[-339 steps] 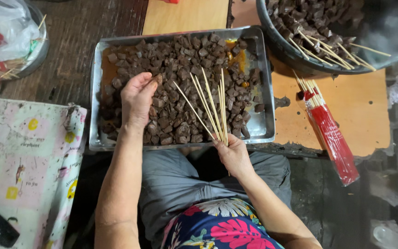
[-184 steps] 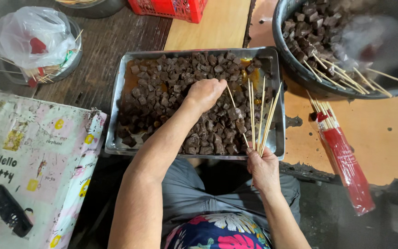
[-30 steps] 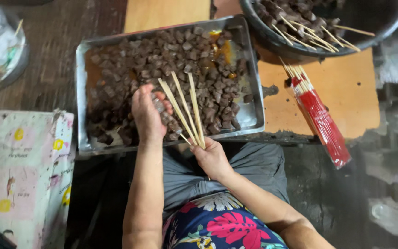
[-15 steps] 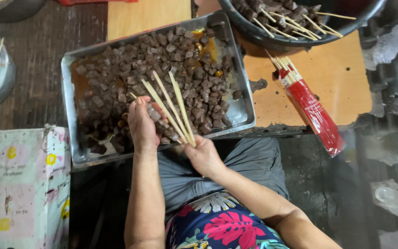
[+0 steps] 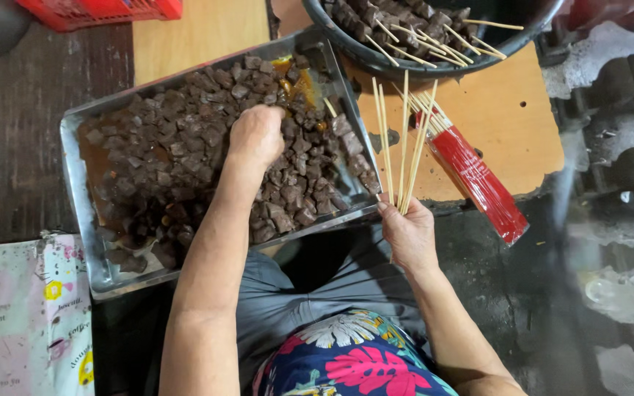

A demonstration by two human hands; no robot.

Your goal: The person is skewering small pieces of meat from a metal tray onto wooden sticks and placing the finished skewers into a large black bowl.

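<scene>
- Your left hand [image 5: 257, 136] is down in the metal tray [image 5: 75, 192], fingers curled into the heap of dark meat cubes [image 5: 177, 147]. The fingertips are buried, so you cannot tell from here whether they have closed on a cube or are only feeling for one.
- Your right hand [image 5: 408, 233] is clenched around the lower ends of a small fan of bamboo skewers [image 5: 399, 139], held just past the tray's near right corner with the tips pointing up and away from you.
- The skewer tips are splayed rather than bunched. If you thread a cube with the whole fan in your fist, a neighbouring point could catch your left fingers.
- The cubes look wet and oily, with sauce pooled along the tray. A slippery cube could squirt out of your pinch and drop into your lap.
- The tray's near edge hangs over your knees, off the wooden board [image 5: 493, 117]. Pressing hard into the heap could tip it toward you.
- The red packet of spare skewers [image 5: 478, 180] lies at the board's edge, partly overhanging. A sweep of your right wrist could knock it to the wet floor.
- The dark bowl [image 5: 434, 70] of finished skewers sits close behind the tray. Loose ends poke over its rim and could snag the fan you hold.
</scene>
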